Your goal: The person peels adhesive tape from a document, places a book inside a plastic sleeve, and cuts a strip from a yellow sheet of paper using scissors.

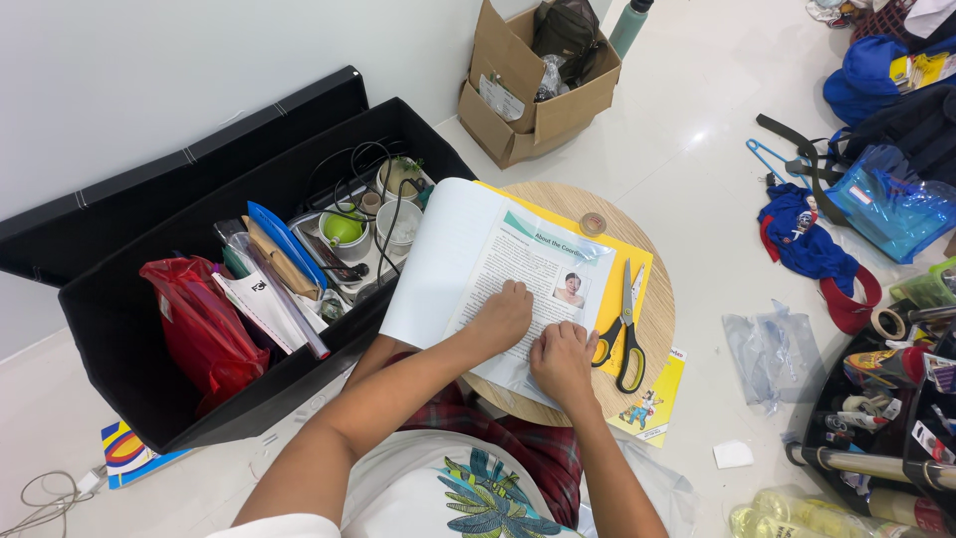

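A: On the small round wooden table (pixel 657 299), an open book (pixel 498 274). Lying flat, printed page up, with a small photo near the top corner.

B: And on the page?

A: Both hands. Left hand (pixel 501 317) curled into a loose fist, knuckles pressing down on the middle of the page. Not gripping anything.

B: The other one?

A: Right hand (pixel 563 361) just beside it, fingers bent, pressing on the lower part of the same page. Touching the paper, holding nothing. Hard to tell if a fingertip pinches the page edge.

B: Under the book?

A: A yellow sheet (pixel 637 261), peeking out on the far side and on the right.

B: Next to the right hand?

A: Scissors (pixel 625 329) with yellow and black handles, closed, lying on the yellow sheet. Near the hand, not touching it.

B: Anything else on the table?

A: A small roll of tape (pixel 594 223) at the far edge, well apart from both hands.

B: To the left of the table?

A: A big black storage box (pixel 149 329), lid open against the wall. Inside, a red bag (pixel 199 324), cups, cables and papers.

B: Farther back?

A: A cardboard box (pixel 518 90) by the wall, with dark things inside.

B: On the floor to the right?

A: Blue clothes (pixel 807 239), a clear plastic bag (pixel 772 354), and a small picture booklet (pixel 652 399) sticking out from under the table edge.
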